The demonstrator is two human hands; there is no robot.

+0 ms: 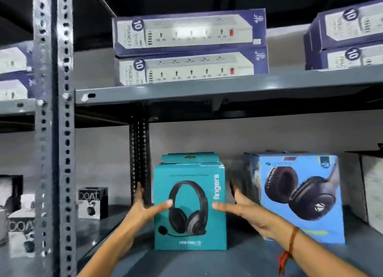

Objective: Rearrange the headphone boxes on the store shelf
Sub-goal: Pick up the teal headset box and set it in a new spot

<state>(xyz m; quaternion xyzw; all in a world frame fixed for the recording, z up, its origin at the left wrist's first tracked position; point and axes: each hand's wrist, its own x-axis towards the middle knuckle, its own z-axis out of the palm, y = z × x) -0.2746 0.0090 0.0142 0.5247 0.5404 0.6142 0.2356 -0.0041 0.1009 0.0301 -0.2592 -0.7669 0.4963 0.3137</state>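
Note:
A teal headphone box (189, 235) with a black headset pictured on its front stands upright on the lower shelf (238, 262). Behind it, the top of a second teal box (190, 158) shows. My left hand (145, 206) is at its left side and my right hand (242, 206) at its right side. Both have their fingers spread, with the thumbs lying over the front face. A small gap shows between the fingers and the box's sides. A blue headphone box (300, 196) stands just to the right, close behind my right hand.
A perforated steel upright (53, 131) rises at the left. Beyond it sit black-and-white earbud boxes (93, 202). The upper shelf (207, 92) carries stacked power-strip boxes (189, 49). A pale box (373, 189) is at the far right edge.

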